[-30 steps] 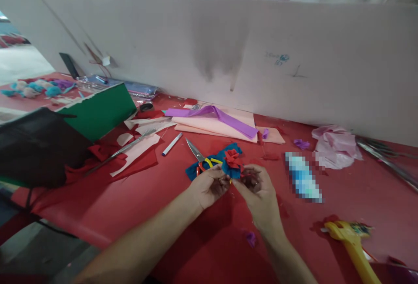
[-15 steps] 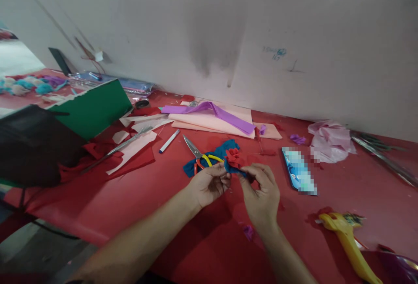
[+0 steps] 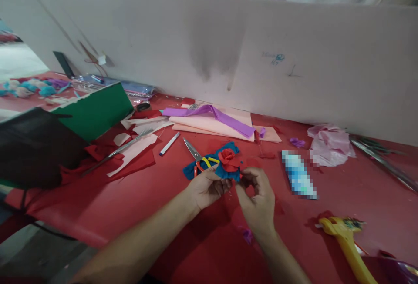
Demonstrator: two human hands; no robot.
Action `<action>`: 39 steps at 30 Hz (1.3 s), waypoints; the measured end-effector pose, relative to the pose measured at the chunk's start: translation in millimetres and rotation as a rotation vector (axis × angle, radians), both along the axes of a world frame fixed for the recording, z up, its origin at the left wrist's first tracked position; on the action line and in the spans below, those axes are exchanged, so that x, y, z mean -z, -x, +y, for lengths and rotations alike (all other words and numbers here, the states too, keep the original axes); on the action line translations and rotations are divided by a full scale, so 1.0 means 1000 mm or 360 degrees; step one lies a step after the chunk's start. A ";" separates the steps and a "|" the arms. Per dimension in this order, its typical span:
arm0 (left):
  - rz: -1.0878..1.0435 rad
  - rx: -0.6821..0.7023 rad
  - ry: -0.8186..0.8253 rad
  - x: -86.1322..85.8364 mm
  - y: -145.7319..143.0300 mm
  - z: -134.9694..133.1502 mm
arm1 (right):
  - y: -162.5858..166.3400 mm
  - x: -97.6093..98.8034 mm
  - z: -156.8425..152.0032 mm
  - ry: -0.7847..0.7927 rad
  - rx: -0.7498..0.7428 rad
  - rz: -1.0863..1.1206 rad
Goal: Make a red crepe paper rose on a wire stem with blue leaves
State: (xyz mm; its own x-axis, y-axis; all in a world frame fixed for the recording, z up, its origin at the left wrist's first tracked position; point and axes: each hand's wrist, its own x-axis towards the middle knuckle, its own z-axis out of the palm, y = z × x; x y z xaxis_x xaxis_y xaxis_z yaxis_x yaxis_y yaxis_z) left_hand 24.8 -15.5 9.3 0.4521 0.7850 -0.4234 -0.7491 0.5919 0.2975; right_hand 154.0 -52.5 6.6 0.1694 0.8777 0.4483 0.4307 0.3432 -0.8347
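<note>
My left hand is closed in a pinch on the base of a small red paper rose, which stands just above my fingers. My right hand is curled close beside it, its fingers pinching a bit of red paper at the rose's right side. Both hands hover over the red table. Behind the rose lie a blue paper scrap and scissors with yellow and red handles.
Pink sheets with a purple strip lie by the white partition. A green board and a black bag stand at left. A yellow glue gun lies at lower right, crumpled pink paper at right.
The rose has been turned so its rolled face shows more. My right hand has curled tighter and drawn slightly down beside it. My left hand stays in place.
</note>
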 end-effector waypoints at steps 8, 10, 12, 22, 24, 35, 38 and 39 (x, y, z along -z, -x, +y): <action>0.0109 -0.0122 -0.0094 0.000 -0.004 0.000 | 0.007 -0.002 0.000 0.0437 -0.0275 0.0698; 0.0102 -0.0159 -0.0125 -0.001 -0.005 0.000 | 0.009 -0.003 0.002 0.0460 -0.0278 0.0906; 0.0098 -0.0197 -0.0142 -0.002 -0.005 -0.002 | 0.010 -0.004 0.002 0.0464 -0.0275 0.1030; 0.0392 -0.0243 -0.0331 0.005 -0.008 -0.008 | 0.009 -0.001 0.001 0.0414 -0.0193 0.1101; 0.0419 -0.0263 -0.0323 0.007 -0.008 -0.009 | 0.009 0.001 0.002 0.0447 -0.0177 0.1106; 0.0416 -0.0217 -0.0451 0.005 -0.011 -0.014 | 0.007 0.006 -0.002 0.0143 -0.0223 0.0836; 0.0350 -0.0214 -0.0502 0.004 -0.010 -0.016 | 0.006 0.001 -0.006 0.0041 -0.0249 0.0713; 0.0324 -0.0202 -0.0507 0.003 -0.009 -0.017 | 0.006 -0.001 -0.007 0.0017 -0.0270 0.0698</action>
